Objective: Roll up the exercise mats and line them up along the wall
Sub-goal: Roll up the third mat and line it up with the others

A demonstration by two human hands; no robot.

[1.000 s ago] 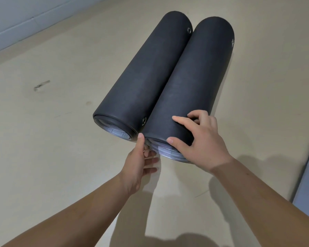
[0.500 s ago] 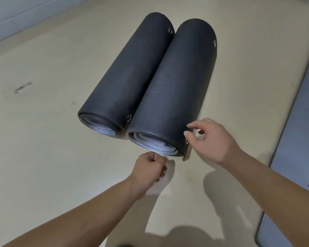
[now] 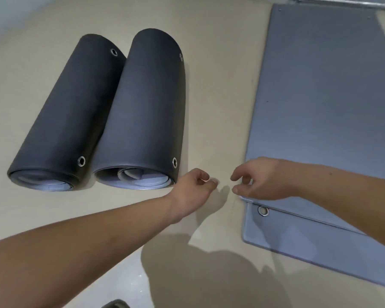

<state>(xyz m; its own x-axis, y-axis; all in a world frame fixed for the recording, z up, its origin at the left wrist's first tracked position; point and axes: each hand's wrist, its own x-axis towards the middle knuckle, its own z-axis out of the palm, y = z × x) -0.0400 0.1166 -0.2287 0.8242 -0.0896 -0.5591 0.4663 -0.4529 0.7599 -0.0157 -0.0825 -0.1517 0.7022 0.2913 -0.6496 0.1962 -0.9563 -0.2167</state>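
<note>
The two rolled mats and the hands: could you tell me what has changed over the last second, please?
Both hands let go. The right hand lifted off the right rolled mat and moved toward the flat grey mat, now in view. The left hand left that roll's end and hangs empty over the floor. The left rolled mat and its neighbour lie side by side, touching, as before.
</note>
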